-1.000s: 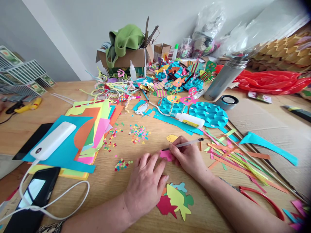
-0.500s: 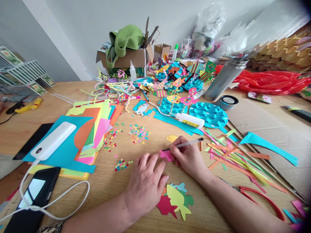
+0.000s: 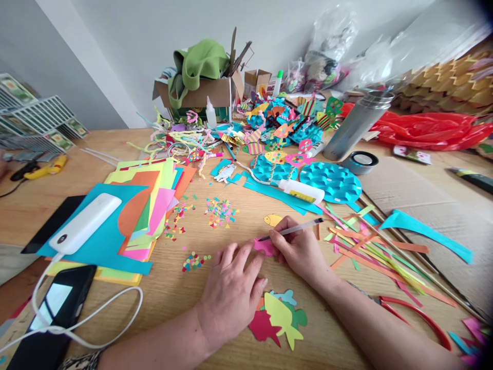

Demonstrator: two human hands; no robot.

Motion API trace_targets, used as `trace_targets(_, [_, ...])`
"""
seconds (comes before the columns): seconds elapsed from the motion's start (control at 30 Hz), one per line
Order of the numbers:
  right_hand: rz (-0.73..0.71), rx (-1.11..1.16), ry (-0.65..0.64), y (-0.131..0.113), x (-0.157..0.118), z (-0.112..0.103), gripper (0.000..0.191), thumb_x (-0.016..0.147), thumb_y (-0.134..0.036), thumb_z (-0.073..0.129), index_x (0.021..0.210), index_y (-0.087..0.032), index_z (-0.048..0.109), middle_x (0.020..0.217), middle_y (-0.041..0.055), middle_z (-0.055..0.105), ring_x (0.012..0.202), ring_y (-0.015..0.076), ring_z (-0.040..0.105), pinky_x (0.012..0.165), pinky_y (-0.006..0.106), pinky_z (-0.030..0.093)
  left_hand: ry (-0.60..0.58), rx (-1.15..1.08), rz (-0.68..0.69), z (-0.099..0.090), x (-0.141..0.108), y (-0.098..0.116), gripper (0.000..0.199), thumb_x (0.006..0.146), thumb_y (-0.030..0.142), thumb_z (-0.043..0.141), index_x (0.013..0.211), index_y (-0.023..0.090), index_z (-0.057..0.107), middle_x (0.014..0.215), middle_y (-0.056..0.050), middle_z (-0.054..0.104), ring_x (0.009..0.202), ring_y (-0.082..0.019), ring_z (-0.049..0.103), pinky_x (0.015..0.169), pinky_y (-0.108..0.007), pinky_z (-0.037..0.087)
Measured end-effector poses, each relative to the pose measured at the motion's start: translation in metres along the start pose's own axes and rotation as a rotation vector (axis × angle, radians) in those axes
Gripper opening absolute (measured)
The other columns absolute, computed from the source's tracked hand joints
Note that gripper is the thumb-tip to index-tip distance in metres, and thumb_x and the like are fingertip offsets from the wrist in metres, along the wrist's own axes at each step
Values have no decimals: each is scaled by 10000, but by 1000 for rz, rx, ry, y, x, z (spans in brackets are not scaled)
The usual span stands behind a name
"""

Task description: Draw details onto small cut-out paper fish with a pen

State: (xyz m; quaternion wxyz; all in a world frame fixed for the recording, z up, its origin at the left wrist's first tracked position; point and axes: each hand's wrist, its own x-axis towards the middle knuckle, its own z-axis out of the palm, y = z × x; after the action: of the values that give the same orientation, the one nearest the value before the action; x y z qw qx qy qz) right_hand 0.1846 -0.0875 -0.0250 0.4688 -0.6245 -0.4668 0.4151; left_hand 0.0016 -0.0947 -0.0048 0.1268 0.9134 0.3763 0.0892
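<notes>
Between my fingers, my right hand (image 3: pixel 296 252) grips a pen (image 3: pixel 298 227), its tip on a pink paper cutout (image 3: pixel 264 247) that lies on the table. My left hand (image 3: pixel 234 282) rests flat with fingers stretched out, their tips at the cutout's left edge; part of the cutout is hidden beneath the hands. Just beyond my right hand lies a yellow paper fish (image 3: pixel 271 220) with drawn lines. Closer to me is a small pile of fish cutouts, a yellow-green one (image 3: pixel 280 316) over a red one (image 3: pixel 263 326), with green, blue and orange ones partly covered.
Coloured paper sheets (image 3: pixel 96 221) with a white power bank (image 3: pixel 85 224) lie left, near a phone (image 3: pixel 54 313). Paper confetti (image 3: pixel 220 211) is ahead. A glue bottle (image 3: pixel 302 191), steel flask (image 3: pixel 358 126), paper strips (image 3: pixel 370 241) and red-handled scissors (image 3: pixel 418 313) occupy the right.
Both hands stay in nearly the same place. The pen's tip has shifted very slightly on the pink cutout.
</notes>
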Motion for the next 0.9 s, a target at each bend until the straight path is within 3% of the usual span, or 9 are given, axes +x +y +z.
trace_targets(0.9, [-22, 7, 10, -1, 0, 1, 175, 832, -255, 579, 710, -231, 456, 445, -79, 506, 332, 91, 465, 334, 184, 324, 12, -1, 10, 1, 0, -1, 384, 959, 324, 494, 1337, 259, 501, 1403, -44, 487, 1177, -300, 434, 982, -498, 418])
